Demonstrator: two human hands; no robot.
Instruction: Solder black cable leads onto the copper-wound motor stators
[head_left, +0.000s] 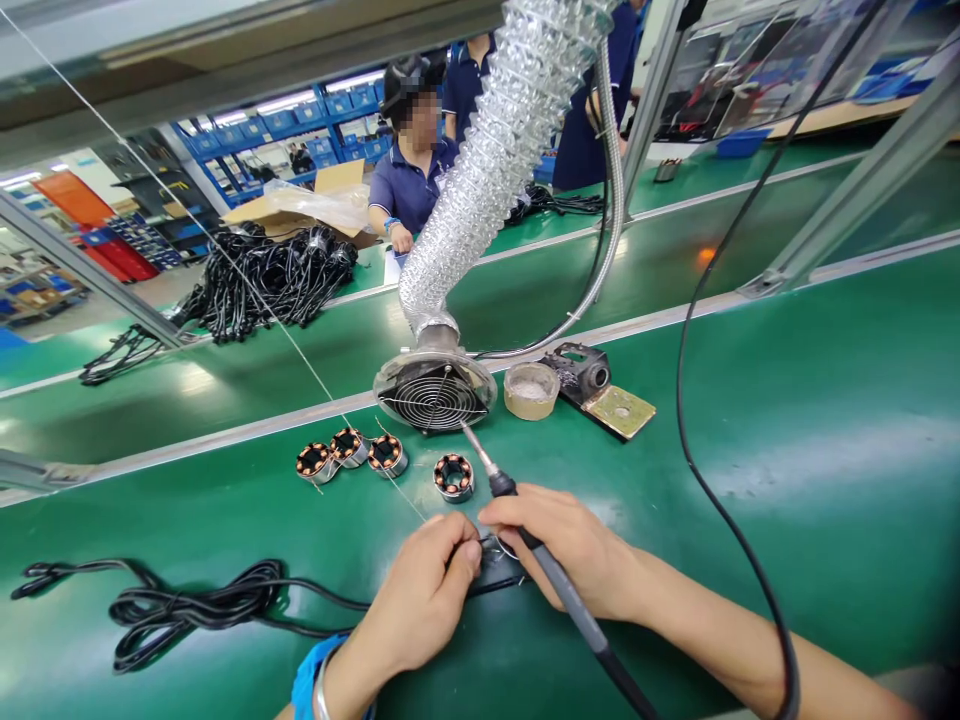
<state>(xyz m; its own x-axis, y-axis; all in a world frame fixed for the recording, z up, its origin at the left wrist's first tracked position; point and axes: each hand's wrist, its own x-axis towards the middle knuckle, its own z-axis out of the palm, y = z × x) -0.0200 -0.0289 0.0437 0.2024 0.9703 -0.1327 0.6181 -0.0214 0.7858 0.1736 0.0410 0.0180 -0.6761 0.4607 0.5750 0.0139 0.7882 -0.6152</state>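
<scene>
My right hand (577,550) is wrapped round a soldering iron (562,585), its metal tip pointing up and away, towards the round fan. Between my hands, at my right fingertips, a small silvery ring-shaped part (506,546) is mostly hidden. My left hand (431,585) is closed in a pinch beside it, on a thin wire (405,497) that comes down from the upper left. A coiled black cable (202,605) runs under my left hand, and its end shows below the ring-shaped part. Just beyond my hands sits a motor stator (454,477) with copper windings.
Three more stators (386,455) stand to the left. A fume extractor fan (435,392) hangs from a silver duct (487,150). Beside it are a round tub (531,390) and an iron stand (589,375). Black cables (262,275) lie piled near a co-worker (412,180).
</scene>
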